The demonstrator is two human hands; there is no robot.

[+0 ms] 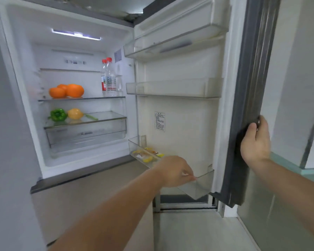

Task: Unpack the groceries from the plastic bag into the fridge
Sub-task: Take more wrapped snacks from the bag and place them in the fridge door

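Standing open, fridge door (pixel 181 109) swings rightward.

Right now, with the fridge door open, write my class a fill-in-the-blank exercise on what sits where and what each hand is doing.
1. The oranges sit on the shelf directly ____ the green pepper.
2. The two bottles have ____ caps.
3. The right hand grips the edge of the fridge ____.
4. The left hand is at the ____ door bin, which holds small packets.

Missing words: above; red; door; lowest
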